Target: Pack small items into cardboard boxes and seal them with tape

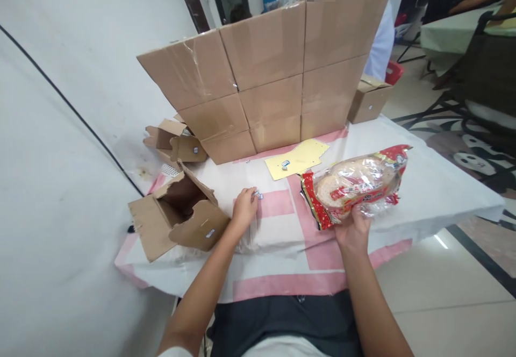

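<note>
My right hand [353,230] is wrapped round the lower edge of a see-through snack bag [358,182] with red and gold ends. Round, pale, flat cracker-like pieces show through its plastic. The bag is raised above the right part of the table. My left hand [244,206] rests low over the tablecloth, its thumb and fingertips closed on a small blue-and-white label [258,194]. Beyond that hand lies a yellow card [298,159] bearing another small blue-and-white label [285,164]. Left of my left hand stands an open cardboard box [201,222] with a label on its side.
A tall cardboard partition [270,77] stands across the back of the table. Another open box [189,147] is at the back left, and a cardboard box [368,99] at the back right. The white-and-pink tablecloth [326,252] hangs over the front edge. A person's sleeve [381,40] shows behind.
</note>
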{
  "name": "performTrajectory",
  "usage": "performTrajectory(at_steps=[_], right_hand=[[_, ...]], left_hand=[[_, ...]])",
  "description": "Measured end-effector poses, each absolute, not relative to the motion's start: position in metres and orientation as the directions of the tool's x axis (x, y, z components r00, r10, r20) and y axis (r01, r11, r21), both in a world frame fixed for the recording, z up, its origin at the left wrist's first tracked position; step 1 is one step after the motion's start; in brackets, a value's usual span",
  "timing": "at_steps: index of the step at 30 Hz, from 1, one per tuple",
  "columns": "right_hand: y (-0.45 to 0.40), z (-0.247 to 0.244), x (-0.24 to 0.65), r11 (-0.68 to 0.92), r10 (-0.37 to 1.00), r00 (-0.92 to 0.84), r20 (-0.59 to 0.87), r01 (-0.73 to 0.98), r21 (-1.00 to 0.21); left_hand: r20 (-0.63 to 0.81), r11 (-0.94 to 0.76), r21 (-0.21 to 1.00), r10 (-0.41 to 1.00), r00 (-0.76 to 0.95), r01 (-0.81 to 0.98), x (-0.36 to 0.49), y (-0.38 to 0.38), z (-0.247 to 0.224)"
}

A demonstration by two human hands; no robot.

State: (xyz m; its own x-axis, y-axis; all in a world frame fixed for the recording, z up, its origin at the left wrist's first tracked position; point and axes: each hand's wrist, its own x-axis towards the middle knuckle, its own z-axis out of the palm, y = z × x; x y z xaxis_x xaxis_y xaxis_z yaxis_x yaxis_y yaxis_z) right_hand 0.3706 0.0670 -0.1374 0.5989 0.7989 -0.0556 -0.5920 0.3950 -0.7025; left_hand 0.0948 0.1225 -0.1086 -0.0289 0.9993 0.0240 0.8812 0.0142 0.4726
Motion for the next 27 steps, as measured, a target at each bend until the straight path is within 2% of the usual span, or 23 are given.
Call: performTrajectory(at_steps=[7, 14, 22, 27], right_hand=[[0.068, -0.137, 0.372, 0.389, 0.801, 0.596, -0.053, -0.587, -0.71], [0.067, -0.139, 0.373, 0.37, 0.809, 0.583, -0.081, -0.611, -0.699], [0.068, -0.139, 0.372, 0.343, 0.814, 0.569, -0.12, -0.638, -0.689], [0.066, -0.138, 0.37, 0.301, 0.82, 0.544, -0.177, -0.673, -0.675]], left_hand=[[-0.09, 0.027, 0.441, 0.996, 0.014, 0.897, 0.085, 0.138, -0.105], [-0.101, -0.024, 0.419, 0.992, 0.072, 0.908, 0.091, 0.141, -0.093], [-0.164, 0.022, 0.522, 0.984, 0.074, 0.853, 0.084, 0.15, -0.096], [-0.082, -0.031, 0.607, 0.991, 0.102, 0.794, 0.117, 0.189, -0.093]])
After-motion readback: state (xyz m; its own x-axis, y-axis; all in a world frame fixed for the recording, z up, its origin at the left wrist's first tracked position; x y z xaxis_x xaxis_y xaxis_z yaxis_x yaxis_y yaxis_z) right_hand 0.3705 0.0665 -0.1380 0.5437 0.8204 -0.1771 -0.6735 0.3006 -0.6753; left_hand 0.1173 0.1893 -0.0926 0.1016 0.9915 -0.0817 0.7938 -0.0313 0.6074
